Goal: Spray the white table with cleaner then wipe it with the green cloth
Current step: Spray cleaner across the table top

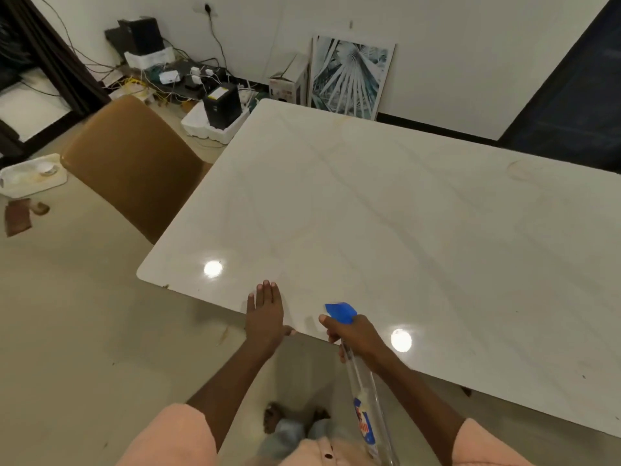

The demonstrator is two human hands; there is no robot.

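Note:
The white marble-look table (386,203) fills the middle and right of the head view. At its near edge my right hand (353,334) grips the neck of a clear spray bottle (364,401) with a blue trigger head (341,311); the nozzle points over the tabletop and the bottle's body hangs below the table edge. My left hand (265,314) lies flat with straight fingers on the table's near edge, left of the bottle. No green cloth is in view.
A tan padded chair (134,166) stands against the table's left side. Electronics, cables and foam boxes (215,119) clutter the floor by the far wall. A framed picture (349,75) leans on the wall. A white tray (30,176) lies on the floor at left.

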